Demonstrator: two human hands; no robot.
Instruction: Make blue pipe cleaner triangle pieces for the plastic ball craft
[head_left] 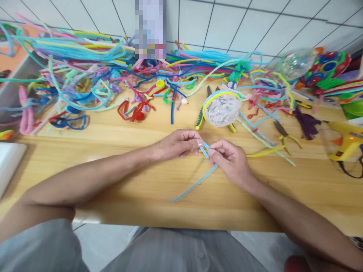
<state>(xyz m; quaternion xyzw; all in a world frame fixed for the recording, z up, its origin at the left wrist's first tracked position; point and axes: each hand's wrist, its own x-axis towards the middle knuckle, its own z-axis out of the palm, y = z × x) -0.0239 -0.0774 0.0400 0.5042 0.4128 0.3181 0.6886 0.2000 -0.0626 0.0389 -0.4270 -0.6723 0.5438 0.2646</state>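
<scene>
Two bends of a light-blue fuzzy stem (194,184) sit between our fingertips, above the middle of the table (113,204), its loose tail slanting toward the near edge. We can't tell whether that tail touches the wood. Our left hand (185,144) has thumb and fingers closed in a pinch on the folded part; our right hand (227,156), curled just beside it, nips the same stem where the tail leaves. A slack pinch here could let the fold spring open, we reckon, and too many bends in one spot might weaken the wire we'd expect inside. A yellow stem (266,152) runs out from behind the right hand; gripped or not, we can't say, but it could snag.

Moving toward the far edge: a clear, rounded, glossy ball (222,111) with a fuzzy yellow band along its top, then pliers (281,130) with thin yellow handles. Farther toward the right-hand edge, a yellow glue gun (347,139) shows an orange glow; if hot, a stray forearm could catch it. Along the far edge, soft, tangled colored stems (93,53) pile up against the tiled wall (221,22).
</scene>
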